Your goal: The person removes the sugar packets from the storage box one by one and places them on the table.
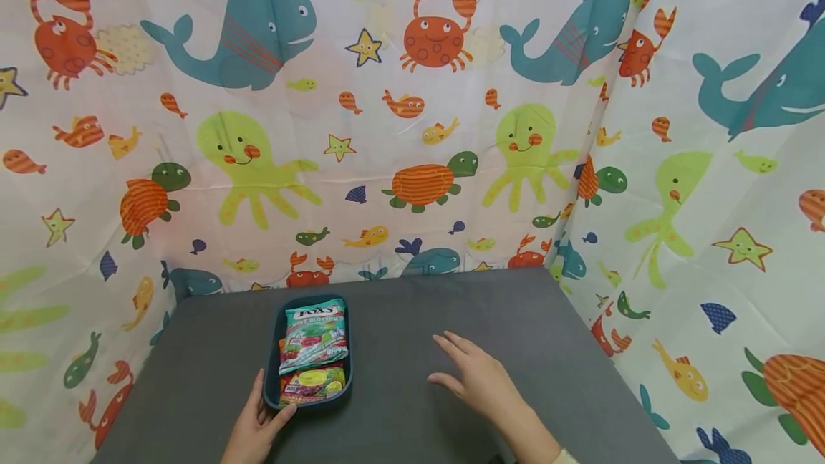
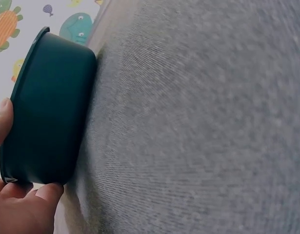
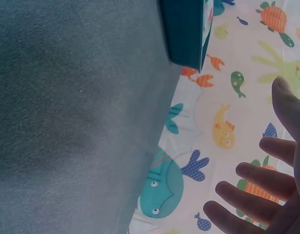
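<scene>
A dark teal plastic tub (image 1: 350, 377) stands on the grey cloth, left of the middle in the head view. Inside lies a green candy bag (image 1: 314, 335) marked FOX'S, on top of a yellow and red candy bag (image 1: 314, 384). My left hand (image 1: 253, 427) holds the tub's near left corner, thumb at the near side and fingers along the left side. The left wrist view shows the tub's smooth outer wall (image 2: 52, 107) with fingertips against it. To the right, my right hand (image 1: 480, 380) hovers over the cloth with fingers extended, touching nothing.
A grey cloth (image 1: 399, 349) covers the table. White curtains (image 1: 374, 213) printed with sea animals rise behind the far edge and along both sides.
</scene>
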Demonstrator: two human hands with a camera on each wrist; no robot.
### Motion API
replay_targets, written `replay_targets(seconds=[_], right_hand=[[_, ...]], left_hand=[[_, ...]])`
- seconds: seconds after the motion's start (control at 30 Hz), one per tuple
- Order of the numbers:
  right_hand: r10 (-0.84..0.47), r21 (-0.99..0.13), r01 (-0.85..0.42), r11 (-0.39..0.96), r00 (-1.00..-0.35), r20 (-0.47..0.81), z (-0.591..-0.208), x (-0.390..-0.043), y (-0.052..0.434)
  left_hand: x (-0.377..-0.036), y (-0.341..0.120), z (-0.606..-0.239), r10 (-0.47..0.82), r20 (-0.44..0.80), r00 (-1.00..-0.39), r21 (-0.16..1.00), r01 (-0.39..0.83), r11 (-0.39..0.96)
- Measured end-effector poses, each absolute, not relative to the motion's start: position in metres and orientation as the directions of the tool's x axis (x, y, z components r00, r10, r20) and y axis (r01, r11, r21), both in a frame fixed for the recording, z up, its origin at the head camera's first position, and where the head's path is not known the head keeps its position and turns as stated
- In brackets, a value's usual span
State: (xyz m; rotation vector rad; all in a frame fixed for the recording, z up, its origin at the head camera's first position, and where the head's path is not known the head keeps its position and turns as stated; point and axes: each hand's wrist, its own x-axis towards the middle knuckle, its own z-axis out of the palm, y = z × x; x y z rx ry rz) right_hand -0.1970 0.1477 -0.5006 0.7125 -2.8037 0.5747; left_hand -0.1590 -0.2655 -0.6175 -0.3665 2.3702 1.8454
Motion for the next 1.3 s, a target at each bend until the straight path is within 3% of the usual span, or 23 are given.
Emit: replay_targets(seconds=[0.47, 1.3], right_hand=[[-0.442, -0.325, -0.502, 0.802, -0.864, 0.243, -0.493, -0.206, 0.129], [-0.517, -0.323, -0.554, 0.767, -0.832, 0.199, -0.476, -0.221, 0.088]], left_hand=[[-0.160, -0.267, -0.616, -0.134, -0.287, -0.949, 0.935, -0.307, 0.176], [-0.160, -0.267, -0.616, -0.127, -0.270, -0.955, 0.944, -0.288, 0.161]])
